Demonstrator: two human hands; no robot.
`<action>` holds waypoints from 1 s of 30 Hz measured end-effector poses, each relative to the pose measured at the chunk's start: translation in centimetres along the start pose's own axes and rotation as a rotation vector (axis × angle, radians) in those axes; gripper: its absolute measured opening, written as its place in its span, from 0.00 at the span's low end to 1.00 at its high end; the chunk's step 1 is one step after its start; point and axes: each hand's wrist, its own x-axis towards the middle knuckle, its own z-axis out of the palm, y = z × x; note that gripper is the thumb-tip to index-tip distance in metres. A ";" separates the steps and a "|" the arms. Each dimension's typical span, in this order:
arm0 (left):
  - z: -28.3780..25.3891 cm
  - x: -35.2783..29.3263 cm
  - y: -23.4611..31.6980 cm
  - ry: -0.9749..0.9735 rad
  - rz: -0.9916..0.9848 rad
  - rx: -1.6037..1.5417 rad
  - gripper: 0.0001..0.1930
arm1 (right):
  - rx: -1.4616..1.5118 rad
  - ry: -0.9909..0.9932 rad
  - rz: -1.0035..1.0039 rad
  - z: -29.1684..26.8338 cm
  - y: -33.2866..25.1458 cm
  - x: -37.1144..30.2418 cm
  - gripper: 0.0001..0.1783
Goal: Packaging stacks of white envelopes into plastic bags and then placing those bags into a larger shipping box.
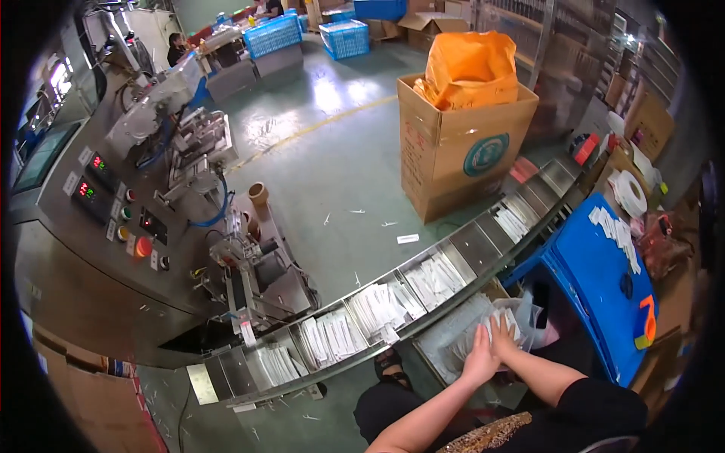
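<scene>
My left hand point(480, 359) and right hand point(501, 337) are close together at the lower right, over a clear plastic bag point(526, 317) and a bundle of white slim packets point(458, 349). The right hand lies flat with its fingers spread. Seen edge-on, the left hand has its fingers stretched out beside it, touching the same bundle. Part of the bundle is hidden by my hands. Beneath it is a shallow tray or box point(433, 362). Just beyond, a curved metal conveyor point(473, 240) carries piles of white packets point(329, 336) in several of its compartments.
A machine with a control panel point(113, 208) stands at the left. Beyond the conveyor is a tall carton point(466, 155) holding an orange bag point(468, 68). A blue surface point(589, 260) at my right holds loose packets and an orange tape cutter point(646, 322). White scraps litter the green floor.
</scene>
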 end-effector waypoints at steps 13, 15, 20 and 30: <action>-1.1 -0.6 -0.9 0.072 0.010 0.055 0.41 | -0.297 -0.218 -0.463 -14.9 -7.7 -0.1 0.27; -1.6 -0.4 -0.8 0.059 -0.010 0.076 0.41 | -0.133 -0.140 -0.525 -15.9 -9.5 1.1 0.25; -1.3 -0.6 -0.5 -0.042 -0.002 0.063 0.42 | 0.318 0.315 -0.548 -15.5 -12.8 8.7 0.26; -1.8 -0.4 -0.7 -0.067 -0.026 0.052 0.42 | 0.063 0.107 -0.107 -13.8 -13.6 14.8 0.60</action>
